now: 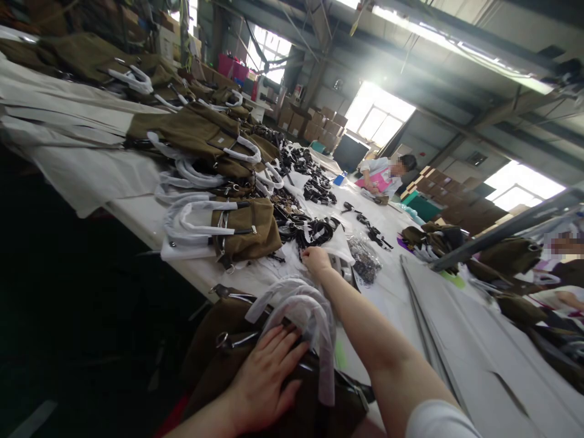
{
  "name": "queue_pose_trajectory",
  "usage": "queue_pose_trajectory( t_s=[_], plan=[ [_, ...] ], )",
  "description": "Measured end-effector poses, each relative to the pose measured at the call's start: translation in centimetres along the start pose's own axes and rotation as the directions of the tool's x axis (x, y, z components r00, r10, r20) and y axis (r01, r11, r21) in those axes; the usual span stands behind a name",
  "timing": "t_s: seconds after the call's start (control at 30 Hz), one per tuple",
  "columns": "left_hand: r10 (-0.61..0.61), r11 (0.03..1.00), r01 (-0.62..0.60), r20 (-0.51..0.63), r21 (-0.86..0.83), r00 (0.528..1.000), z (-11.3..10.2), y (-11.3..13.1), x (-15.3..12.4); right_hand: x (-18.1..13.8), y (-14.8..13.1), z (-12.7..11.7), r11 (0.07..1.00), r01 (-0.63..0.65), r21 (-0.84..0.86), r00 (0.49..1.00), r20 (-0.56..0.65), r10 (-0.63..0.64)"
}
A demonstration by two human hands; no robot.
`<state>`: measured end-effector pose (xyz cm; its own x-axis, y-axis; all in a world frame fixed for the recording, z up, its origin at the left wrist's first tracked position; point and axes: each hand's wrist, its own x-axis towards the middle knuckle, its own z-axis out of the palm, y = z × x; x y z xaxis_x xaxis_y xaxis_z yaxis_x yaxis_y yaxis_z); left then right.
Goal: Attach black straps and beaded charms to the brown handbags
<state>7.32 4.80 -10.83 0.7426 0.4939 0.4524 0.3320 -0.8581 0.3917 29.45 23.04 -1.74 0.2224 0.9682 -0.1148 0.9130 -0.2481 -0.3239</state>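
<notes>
My left hand (267,377) lies flat with fingers spread on a brown bag (219,353) at the table's near edge, close to the bag's handles wrapped in white film (305,310). My right hand (316,259) is stretched far forward and rests on white sheeting beside a heap of black straps (314,231). Its fingers are curled downward and hidden, so I cannot make out whether they hold anything. A clear packet of small dark parts (364,258) lies just right of that hand.
Several brown bags with white-wrapped handles (237,234) are piled along the left of the long white table (460,340). A person in a light top (385,176) works at the far end. Another person's arm (563,298) shows at the right. Cardboard boxes (319,125) are stacked behind.
</notes>
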Motion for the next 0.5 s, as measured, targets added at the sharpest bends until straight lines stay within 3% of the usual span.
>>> queue_pose_trajectory(
  t_s=[0.1, 0.23, 0.33, 0.4, 0.43, 0.47, 0.5],
  plan=[
    [-0.001, 1.0, 0.001, 0.002, 0.0, 1.0, -0.1, 0.0, 0.1, -0.4, 0.4, -1.5, 0.969, -0.029, 0.244, 0.999, -0.017, 0.034],
    [0.009, 1.0, -0.009, 0.005, -0.015, 1.0, -0.4, 0.1, 0.3, -1.8, -0.4, -5.6, 0.808, 0.051, 0.587, 0.993, -0.117, 0.023],
    [-0.028, 0.995, 0.025, -0.041, -0.093, 0.999, -1.4, 1.0, 0.4, -5.2, -1.1, -9.5, 0.66, 0.145, 0.737, 0.98, -0.201, 0.01],
    [-0.136, 0.957, 0.107, -0.09, -0.27, 0.987, -2.8, 2.2, 0.6, -9.3, -1.5, -11.3, 0.539, 0.205, 0.817, 0.974, -0.227, -0.027],
    [-0.223, 0.889, 0.17, -0.077, -0.426, 0.972, -3.7, 3.0, 0.7, -11.9, -1.7, -11.8, 0.412, 0.246, 0.877, 0.969, -0.232, -0.083],
    [-0.314, 0.756, 0.24, -0.015, -0.61, 0.949, -4.7, 3.8, 1.0, -14.8, -1.8, -12.0, 0.305, 0.263, 0.915, 0.962, -0.223, -0.16],
    [-0.383, 0.54, 0.305, 0.095, -0.784, 0.919, -5.7, 4.5, 1.4, -17.7, -1.8, -11.9, 0.246, 0.269, 0.931, 0.947, -0.209, -0.244]
  ],
)
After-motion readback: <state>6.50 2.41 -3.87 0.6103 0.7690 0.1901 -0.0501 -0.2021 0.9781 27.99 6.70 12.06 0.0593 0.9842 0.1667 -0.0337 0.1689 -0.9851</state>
